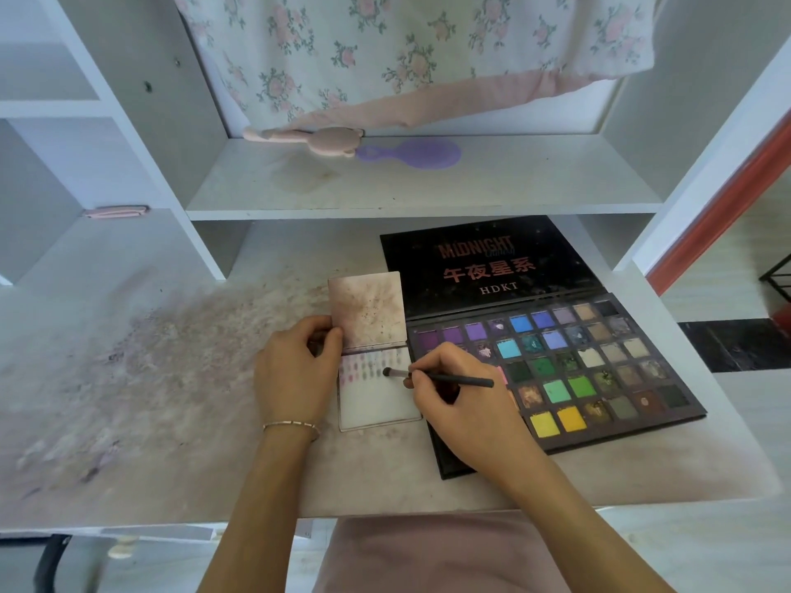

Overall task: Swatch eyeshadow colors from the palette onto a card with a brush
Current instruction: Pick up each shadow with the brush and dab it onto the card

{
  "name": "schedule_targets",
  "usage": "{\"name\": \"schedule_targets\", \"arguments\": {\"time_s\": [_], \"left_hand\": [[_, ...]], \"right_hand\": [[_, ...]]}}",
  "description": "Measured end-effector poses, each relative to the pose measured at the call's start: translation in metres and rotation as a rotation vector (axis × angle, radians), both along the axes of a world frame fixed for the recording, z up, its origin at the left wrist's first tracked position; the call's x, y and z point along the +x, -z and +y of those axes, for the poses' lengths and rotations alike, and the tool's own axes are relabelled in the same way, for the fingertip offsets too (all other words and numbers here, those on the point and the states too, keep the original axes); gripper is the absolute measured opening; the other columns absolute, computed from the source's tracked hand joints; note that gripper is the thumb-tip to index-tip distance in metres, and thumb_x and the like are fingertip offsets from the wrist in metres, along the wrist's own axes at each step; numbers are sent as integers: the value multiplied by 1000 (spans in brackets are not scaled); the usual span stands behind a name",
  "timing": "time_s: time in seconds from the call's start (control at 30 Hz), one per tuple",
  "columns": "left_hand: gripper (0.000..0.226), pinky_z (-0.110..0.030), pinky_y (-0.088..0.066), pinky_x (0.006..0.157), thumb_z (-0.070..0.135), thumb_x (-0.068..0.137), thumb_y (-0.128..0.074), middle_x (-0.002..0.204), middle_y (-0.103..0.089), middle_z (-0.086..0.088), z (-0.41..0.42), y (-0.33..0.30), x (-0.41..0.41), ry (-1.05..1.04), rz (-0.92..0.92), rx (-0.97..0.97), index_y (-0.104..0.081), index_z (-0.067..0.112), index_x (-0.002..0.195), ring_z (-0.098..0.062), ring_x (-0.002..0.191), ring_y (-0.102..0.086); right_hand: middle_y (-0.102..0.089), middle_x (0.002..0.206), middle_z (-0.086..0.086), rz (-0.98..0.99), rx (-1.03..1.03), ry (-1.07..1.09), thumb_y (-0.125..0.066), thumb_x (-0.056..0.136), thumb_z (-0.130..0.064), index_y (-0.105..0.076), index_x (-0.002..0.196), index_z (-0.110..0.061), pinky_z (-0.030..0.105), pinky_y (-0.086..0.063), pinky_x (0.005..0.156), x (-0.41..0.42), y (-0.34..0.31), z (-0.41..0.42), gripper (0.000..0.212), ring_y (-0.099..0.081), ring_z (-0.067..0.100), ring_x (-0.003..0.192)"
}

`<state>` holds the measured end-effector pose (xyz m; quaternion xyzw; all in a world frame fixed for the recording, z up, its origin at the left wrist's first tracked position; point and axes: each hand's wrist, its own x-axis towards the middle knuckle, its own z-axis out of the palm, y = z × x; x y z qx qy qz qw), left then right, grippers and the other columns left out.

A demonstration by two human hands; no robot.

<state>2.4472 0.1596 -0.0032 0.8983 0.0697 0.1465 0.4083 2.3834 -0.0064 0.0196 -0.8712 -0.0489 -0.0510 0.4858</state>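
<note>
the open black palette (556, 370) at centre right is showing rows of square powder pans, purple through yellow. just left of it, the white card (379, 402) is lying flat, carrying small smudged swatches. the left hand (295, 370) is pinching the card's speckled flap; the right hand (453, 391) is gripping a thin dark brush (436, 377), bristles touching the card

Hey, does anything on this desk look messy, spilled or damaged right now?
Yes. Pinkish-purple powder residue is smeared across the desk left of the swatch card. Several palette pans look broken and crumbled, and the card's upper flap is stained brownish.
</note>
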Motion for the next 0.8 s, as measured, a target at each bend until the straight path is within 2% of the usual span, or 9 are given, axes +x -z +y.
{"name": "schedule_targets", "arguments": {"time_s": [0.17, 0.3, 0.37, 0.43, 0.5, 0.63, 0.7, 0.8], "left_hand": [[12, -19, -37, 59, 23, 82, -60, 72, -59, 14, 0, 0, 0, -2, -8, -15, -70, 23, 90, -2, 65, -52], [13, -22, -37, 62, 24, 83, -60, 72, -59, 13, 0, 0, 0, -3, -4, 9, -70, 23, 91, -4, 66, -52], [14, -19, -36, 59, 24, 83, -60, 72, -59, 13, 0, 0, 0, -3, -5, 7, -70, 23, 91, -2, 65, -51], [13, -16, -35, 57, 24, 82, -60, 71, -59, 13, -1, 0, 0, -6, -7, 0, -70, 23, 91, -2, 65, -51], [13, -15, -34, 56, 24, 82, -60, 71, -58, 14, -1, -1, 0, -8, -8, 0, -70, 23, 90, -2, 65, -51], [12, -20, -35, 58, 24, 82, -61, 69, -56, 16, 0, 0, 0, -17, -9, -5, -70, 23, 89, -2, 64, -50], [12, -20, -34, 58, 24, 82, -61, 69, -56, 16, 0, 0, 0, -13, -13, 1, -70, 23, 90, 0, 63, -49], [13, -19, -34, 58, 24, 82, -61, 70, -57, 15, 0, 0, 0, -9, -15, 6, -70, 22, 91, 1, 63, -48]], "right_hand": [[-64, 83, -1, 6, 25, 8, -55, 86, -16, -58, 84, -16, 22, -48, 65, 0, -1, 0, 4, -56, 7, 76], [-63, 84, -1, 2, -3, -8, -55, 87, -16, -58, 87, -15, 27, -51, 70, 0, 0, -1, 3, -57, 9, 79], [-62, 81, -2, -2, 18, -6, -55, 86, -14, -57, 83, -17, 23, -51, 66, 0, -1, -2, 5, -56, 7, 75], [-62, 79, -4, -13, 93, 3, -54, 85, -12, -55, 79, -26, 17, -47, 60, -1, -2, -3, 16, -55, 5, 71], [-63, 79, -5, -35, 168, 11, -52, 87, -8, -56, 81, -34, 12, -45, 60, -3, -5, -6, 27, -56, 2, 72], [-67, 85, -9, -75, 249, 40, -50, 90, -5, -62, 89, -35, 12, -48, 70, -4, -7, -13, 33, -62, 1, 83], [-68, 80, -13, -84, 290, 83, -52, 89, -4, -62, 88, -34, 10, -47, 64, -5, -7, -19, 32, -62, 1, 78], [-67, 83, -8, -106, 308, 154, -53, 87, -4, -60, 85, -34, 21, -52, 63, -7, -7, -33, 30, -62, 14, 75]]}}
